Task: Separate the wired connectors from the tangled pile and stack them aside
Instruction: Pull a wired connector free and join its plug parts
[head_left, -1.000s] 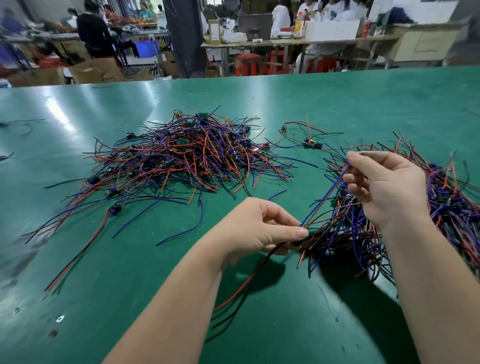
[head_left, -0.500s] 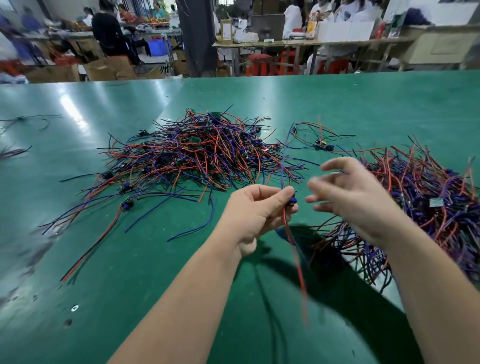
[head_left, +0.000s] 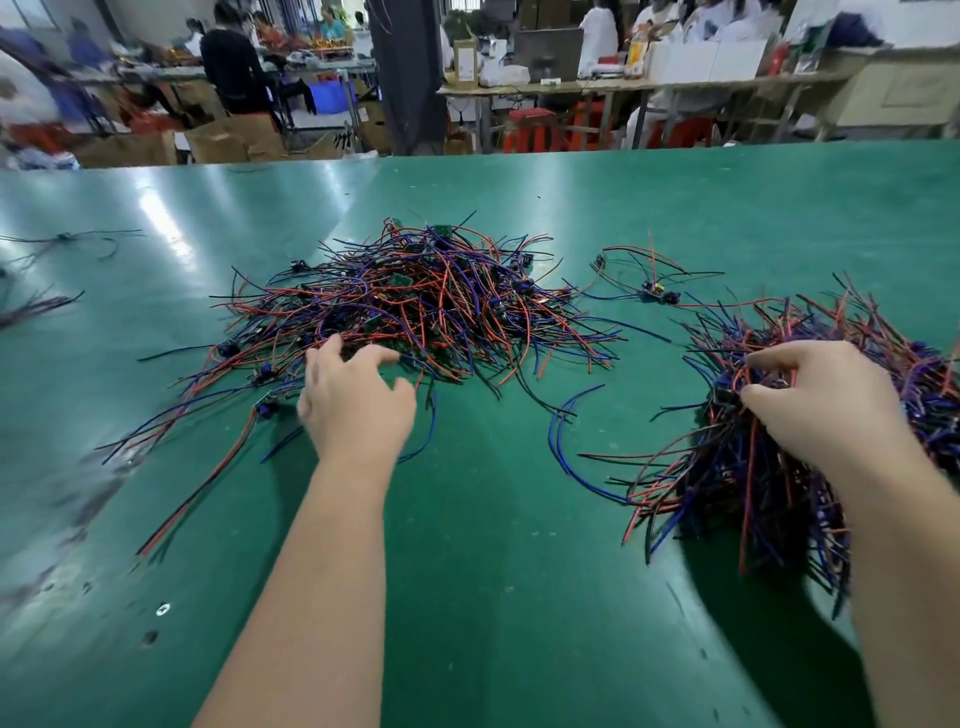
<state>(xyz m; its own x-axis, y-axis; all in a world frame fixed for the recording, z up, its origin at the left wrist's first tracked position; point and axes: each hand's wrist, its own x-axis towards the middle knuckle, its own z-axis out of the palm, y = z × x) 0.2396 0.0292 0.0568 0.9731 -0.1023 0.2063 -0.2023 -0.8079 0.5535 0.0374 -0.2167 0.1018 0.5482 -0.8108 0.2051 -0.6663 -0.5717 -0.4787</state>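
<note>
A tangled pile (head_left: 415, 312) of red, blue and black wired connectors lies at the middle of the green table (head_left: 493, 545). My left hand (head_left: 353, 400) reaches over its near edge with fingers spread, its fingertips at the wires and gripping nothing. On the right lies the sorted stack (head_left: 769, 467) of connectors. My right hand (head_left: 826, 400) rests on top of that stack. Between its thumb and fingers it pinches a wired connector (head_left: 724, 396) at the stack's left side.
A few loose connectors (head_left: 657, 293) lie between the two piles at the back. Stray wires (head_left: 67, 239) sit at the far left of the table. Beyond the table's far edge are cardboard boxes, work tables and several people.
My left hand let go of the connector it held and moved left and forward to the tangled pile. My right hand moved right onto the sorted stack.
</note>
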